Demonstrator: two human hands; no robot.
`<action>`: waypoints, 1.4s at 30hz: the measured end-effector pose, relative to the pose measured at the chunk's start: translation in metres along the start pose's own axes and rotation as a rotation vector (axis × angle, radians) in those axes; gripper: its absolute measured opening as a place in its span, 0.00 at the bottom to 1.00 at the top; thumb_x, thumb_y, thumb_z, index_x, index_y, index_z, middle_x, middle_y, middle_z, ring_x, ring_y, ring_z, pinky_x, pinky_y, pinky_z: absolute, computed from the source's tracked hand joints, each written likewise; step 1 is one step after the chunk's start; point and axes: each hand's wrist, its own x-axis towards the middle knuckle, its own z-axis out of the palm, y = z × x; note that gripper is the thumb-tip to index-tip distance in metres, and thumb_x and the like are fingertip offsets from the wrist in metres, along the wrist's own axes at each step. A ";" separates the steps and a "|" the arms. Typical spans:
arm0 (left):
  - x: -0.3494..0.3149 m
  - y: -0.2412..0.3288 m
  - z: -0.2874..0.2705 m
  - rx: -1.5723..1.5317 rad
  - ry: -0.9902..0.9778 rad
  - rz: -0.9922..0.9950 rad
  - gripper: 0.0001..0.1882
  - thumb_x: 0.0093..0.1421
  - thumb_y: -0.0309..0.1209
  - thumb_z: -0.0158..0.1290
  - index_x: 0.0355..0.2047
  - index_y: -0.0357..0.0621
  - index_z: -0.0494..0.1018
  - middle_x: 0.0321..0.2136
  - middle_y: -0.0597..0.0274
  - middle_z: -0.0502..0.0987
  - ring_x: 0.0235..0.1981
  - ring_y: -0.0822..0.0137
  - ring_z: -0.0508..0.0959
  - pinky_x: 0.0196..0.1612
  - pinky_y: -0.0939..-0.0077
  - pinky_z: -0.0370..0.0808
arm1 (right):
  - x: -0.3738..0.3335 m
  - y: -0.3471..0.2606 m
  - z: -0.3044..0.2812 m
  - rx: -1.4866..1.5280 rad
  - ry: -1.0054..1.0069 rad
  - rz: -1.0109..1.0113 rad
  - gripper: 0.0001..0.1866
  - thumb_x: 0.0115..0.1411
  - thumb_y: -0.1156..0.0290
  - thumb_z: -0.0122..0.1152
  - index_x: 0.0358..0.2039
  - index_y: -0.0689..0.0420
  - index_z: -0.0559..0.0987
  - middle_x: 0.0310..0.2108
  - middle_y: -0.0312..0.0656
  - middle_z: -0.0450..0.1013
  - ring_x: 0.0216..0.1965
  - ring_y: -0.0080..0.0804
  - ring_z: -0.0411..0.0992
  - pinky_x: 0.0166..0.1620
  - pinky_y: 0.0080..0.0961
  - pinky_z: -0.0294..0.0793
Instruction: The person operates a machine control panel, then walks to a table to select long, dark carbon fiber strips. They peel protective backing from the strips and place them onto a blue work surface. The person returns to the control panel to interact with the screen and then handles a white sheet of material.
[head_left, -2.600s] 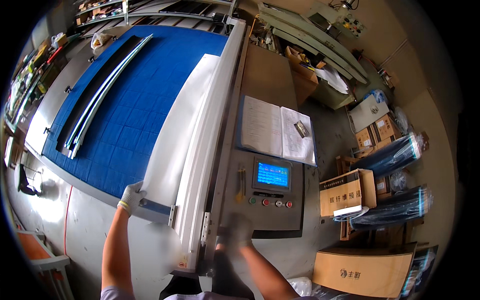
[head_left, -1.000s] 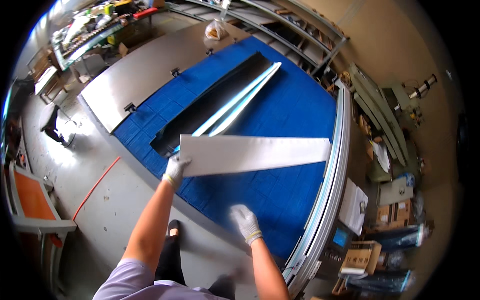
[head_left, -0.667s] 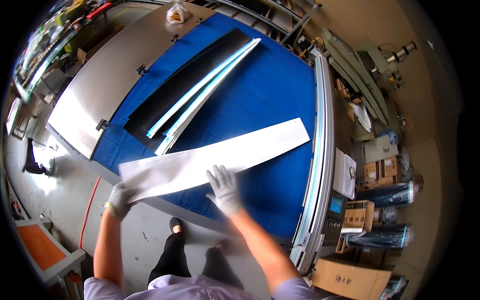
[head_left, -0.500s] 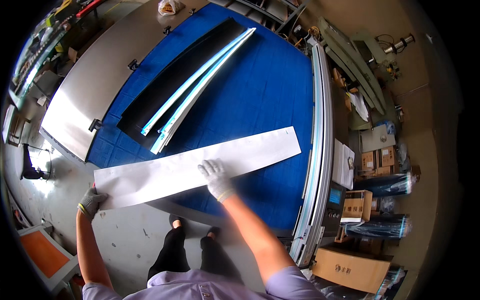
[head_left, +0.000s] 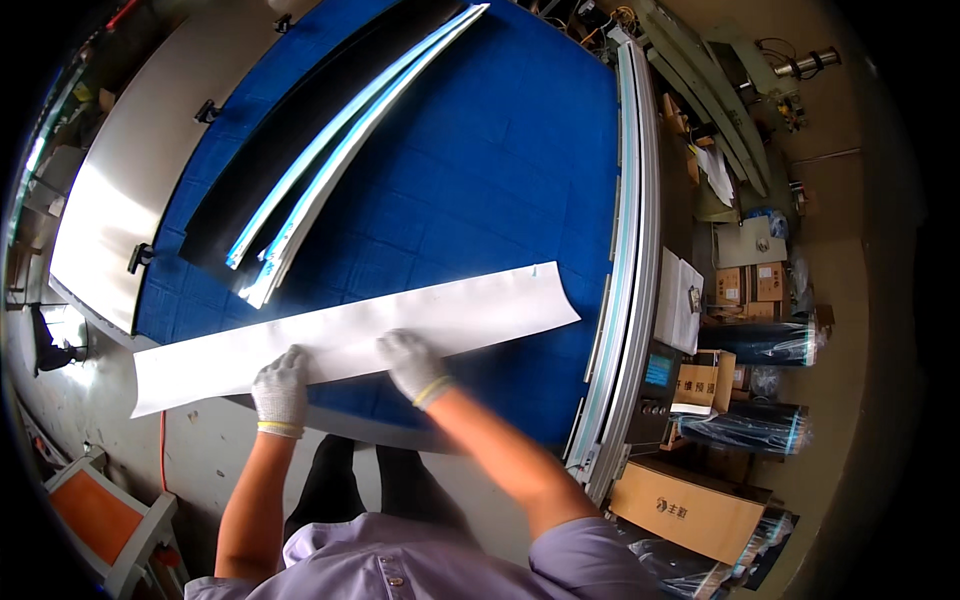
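A long white sheet strip (head_left: 480, 308) lies slantwise across the near edge of the blue work table (head_left: 500, 150), its left end sticking out past the edge and its right corners curling a little. My left hand (head_left: 279, 393), in a grey knit glove, rests on the strip's near edge left of its middle, fingers stretched forward. To the right, my gloved right hand (head_left: 412, 368) lies on the strip, slightly blurred, fingers reaching left. Farther back, several white-and-blue narrow strips (head_left: 345, 155) lie on a black sheet (head_left: 225, 215).
A long metal rail (head_left: 622, 260) with a small-screen control box (head_left: 660, 370) borders the table on the right. Cardboard boxes (head_left: 690, 508) and wrapped dark rolls (head_left: 745, 427) stand beyond. Black clamps (head_left: 140, 257) line the left side by a metal panel (head_left: 110, 215).
My left hand has left the strip's left end and moved right onto its near edge. The strip has shifted left in view, along with the whole scene. My right hand stays on it.
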 end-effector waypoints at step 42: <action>-0.116 -0.185 -0.012 0.158 -0.178 -0.090 0.03 0.53 0.29 0.57 0.24 0.48 0.74 0.25 0.60 0.77 0.28 0.55 0.78 0.37 0.59 0.75 | -0.012 0.049 -0.024 -0.093 -0.628 0.283 0.07 0.55 0.62 0.61 0.27 0.48 0.85 0.32 0.41 0.79 0.38 0.42 0.78 0.42 0.40 0.78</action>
